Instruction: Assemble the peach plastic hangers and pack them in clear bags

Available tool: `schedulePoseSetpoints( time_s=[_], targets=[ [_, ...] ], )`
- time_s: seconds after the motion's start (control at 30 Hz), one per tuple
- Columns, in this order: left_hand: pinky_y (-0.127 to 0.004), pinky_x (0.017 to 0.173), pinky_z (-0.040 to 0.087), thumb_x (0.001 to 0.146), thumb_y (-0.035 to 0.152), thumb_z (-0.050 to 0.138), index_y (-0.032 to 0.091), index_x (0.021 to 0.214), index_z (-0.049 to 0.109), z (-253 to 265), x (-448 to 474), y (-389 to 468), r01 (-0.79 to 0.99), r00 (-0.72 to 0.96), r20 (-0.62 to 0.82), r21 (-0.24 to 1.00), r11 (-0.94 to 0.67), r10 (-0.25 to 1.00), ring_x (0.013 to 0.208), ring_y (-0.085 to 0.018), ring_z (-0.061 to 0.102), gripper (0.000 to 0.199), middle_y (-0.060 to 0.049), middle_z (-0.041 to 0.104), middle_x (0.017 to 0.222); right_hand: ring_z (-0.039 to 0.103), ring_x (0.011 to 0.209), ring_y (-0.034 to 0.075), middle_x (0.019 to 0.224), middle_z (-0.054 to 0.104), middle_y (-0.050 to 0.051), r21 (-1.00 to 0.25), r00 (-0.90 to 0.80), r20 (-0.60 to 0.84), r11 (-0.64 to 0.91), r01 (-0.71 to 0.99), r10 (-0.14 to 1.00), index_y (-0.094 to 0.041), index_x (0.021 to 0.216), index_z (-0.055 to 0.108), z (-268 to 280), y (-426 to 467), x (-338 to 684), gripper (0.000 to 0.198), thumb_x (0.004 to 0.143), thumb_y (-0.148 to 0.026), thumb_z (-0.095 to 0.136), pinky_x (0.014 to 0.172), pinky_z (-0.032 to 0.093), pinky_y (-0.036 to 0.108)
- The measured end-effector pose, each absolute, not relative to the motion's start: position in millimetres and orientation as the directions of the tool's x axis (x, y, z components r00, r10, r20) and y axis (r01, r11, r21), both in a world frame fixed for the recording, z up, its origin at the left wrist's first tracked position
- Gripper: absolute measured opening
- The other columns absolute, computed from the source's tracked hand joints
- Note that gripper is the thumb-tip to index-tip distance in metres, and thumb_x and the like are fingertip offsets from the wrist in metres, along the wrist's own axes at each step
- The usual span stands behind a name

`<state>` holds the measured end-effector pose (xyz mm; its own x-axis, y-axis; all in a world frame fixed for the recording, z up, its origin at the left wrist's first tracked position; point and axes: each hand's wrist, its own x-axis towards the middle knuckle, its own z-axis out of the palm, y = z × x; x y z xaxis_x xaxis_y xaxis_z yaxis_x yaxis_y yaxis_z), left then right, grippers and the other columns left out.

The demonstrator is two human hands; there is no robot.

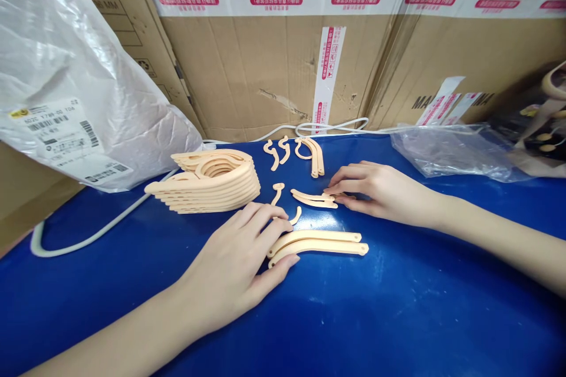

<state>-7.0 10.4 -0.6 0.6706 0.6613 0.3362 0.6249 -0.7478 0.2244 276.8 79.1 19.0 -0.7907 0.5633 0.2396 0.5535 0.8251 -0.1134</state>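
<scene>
My left hand [241, 247] rests on the table with thumb and fingers closed around the left ends of two long, curved peach plastic hanger arms [321, 241], which lie side by side. Just beyond its fingertips are a small curved piece [298, 215] and a small hook piece [278, 191], partly hidden by the fingers. My right hand [375, 189] pinches the right end of a pair of shorter-looking hanger arms [309, 198]. To the left, a neat stack of matching folded plastic hangers [212, 188] stands close to my left hand.
Farther back lie two S-shaped hooks [284, 150] and a hooked hanger part [315, 156]. A white cable [84, 250] runs along the blue table's left and rear. Cardboard boxes [265, 59] wall the back. A full plastic bag [88, 88] stands left; clear plastic film [455, 150] lies right.
</scene>
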Motion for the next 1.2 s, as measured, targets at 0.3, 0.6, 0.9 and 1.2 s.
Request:
schedulePoseSetpoints(
  time_s=[0.3, 0.6, 0.9, 1.2],
  targets=[
    [-0.037, 0.092, 0.044, 0.095, 0.031, 0.053, 0.02, 0.11, 0.056, -1.0, -6.8, 11.3, 0.619, 0.673, 0.338, 0.229, -0.751, 0.658, 0.107, -0.022, 0.052, 0.019, -0.005, 0.059, 0.115, 0.064, 0.098, 0.019, 0.11, 0.068, 0.007, -0.147, -0.799, 0.242, 0.835, 0.531, 0.55, -0.019, 0.107, 0.07, 16.9, 87.3, 282.6, 0.028, 0.101, -0.029, 0.045, 0.088, 0.047, 0.035],
    [-0.034, 0.097, 0.039, 0.101, 0.019, 0.038, 0.021, 0.117, 0.057, 3.4, -10.6, 11.6, 0.581, 0.687, 0.377, 0.228, -0.781, 0.622, 0.112, -0.018, 0.052, 0.025, -0.003, 0.061, 0.12, 0.065, 0.099, 0.021, 0.115, 0.069, 0.008, 0.006, -0.802, 0.327, 0.848, 0.53, 0.499, -0.018, 0.111, 0.069, 7.5, 86.5, 282.3, 0.032, 0.103, -0.025, 0.038, 0.082, 0.045, 0.036],
    [-0.034, 0.082, 0.042, 0.1, 0.012, 0.037, 0.013, 0.11, 0.066, -0.9, -21.3, 27.5, 0.579, 0.78, 0.414, -0.194, -0.792, 0.469, 0.098, -0.021, 0.06, 0.031, -0.005, 0.071, 0.108, 0.063, 0.092, 0.019, 0.107, 0.07, 0.005, 0.063, -0.784, 0.436, 0.853, 0.518, 0.443, -0.019, 0.109, 0.069, 6.9, 84.2, 282.1, 0.026, 0.099, -0.016, 0.045, 0.078, 0.043, 0.034],
    [-0.031, 0.073, 0.042, 0.099, 0.005, 0.032, 0.012, 0.094, 0.066, 5.9, -12.3, 23.1, 0.529, 0.834, 0.411, -0.41, -0.743, 0.367, 0.088, -0.019, 0.063, 0.036, -0.005, 0.071, 0.092, 0.061, 0.09, 0.019, 0.1, 0.069, 0.008, 0.086, -0.792, 0.467, 0.871, 0.484, 0.394, -0.014, 0.106, 0.067, 7.9, 67.0, 269.7, 0.024, 0.097, -0.013, 0.045, 0.077, 0.042, 0.034]
  ],
)
